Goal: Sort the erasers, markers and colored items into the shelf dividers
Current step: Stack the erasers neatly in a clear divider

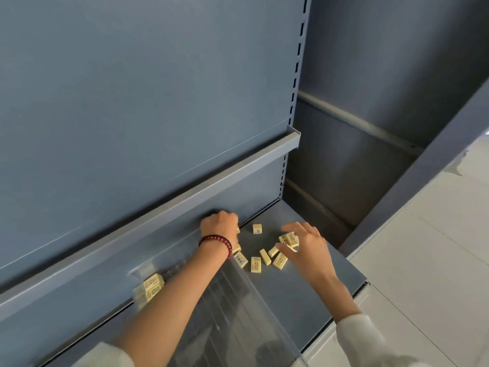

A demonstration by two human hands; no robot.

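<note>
Pinching yellow erasers [289, 239], right hand [307, 245], left hand [221, 226] curled at shelf [304, 295] back, hold unclear, loose erasers [256, 264] between hands, clear divider [238, 313] alongside.

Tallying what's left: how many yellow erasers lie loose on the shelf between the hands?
6: one eraser standing at the back; five in an arc nearer the front. More are partly hidden by the left hand and right hand.

one head cam, wide-angle, looks fwd and down, close over grey shelf [304, 295].
</note>
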